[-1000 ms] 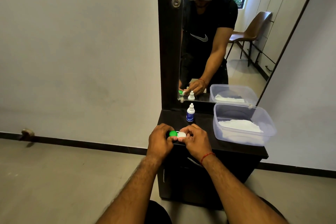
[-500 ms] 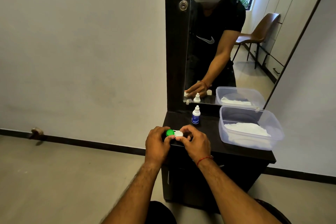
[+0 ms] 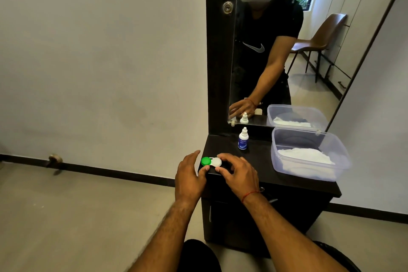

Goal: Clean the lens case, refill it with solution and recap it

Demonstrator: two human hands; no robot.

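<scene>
The lens case [image 3: 210,161] lies flat on the dark cabinet top [image 3: 256,161], near its front left corner, with a green cap [image 3: 206,161] on the left well and a white cap [image 3: 216,162] on the right. My right hand [image 3: 239,172] curls over the white side, index finger behind the cap and thumb in front of it. My left hand [image 3: 189,176] is just left of the case with fingers apart, its thumb tip at the cabinet's front edge. A small white solution bottle [image 3: 243,140] with a blue label stands capped behind the case.
A clear plastic container [image 3: 344,161] holding white tissue [image 3: 306,155] sits on the right half of the cabinet top. A tall mirror [image 3: 276,51] rises behind the cabinet. A white wall and bare floor lie to the left.
My left hand has let go of the green side and opened, drifting left. The case now rests on the cabinet top. The view shifted slightly left.
</scene>
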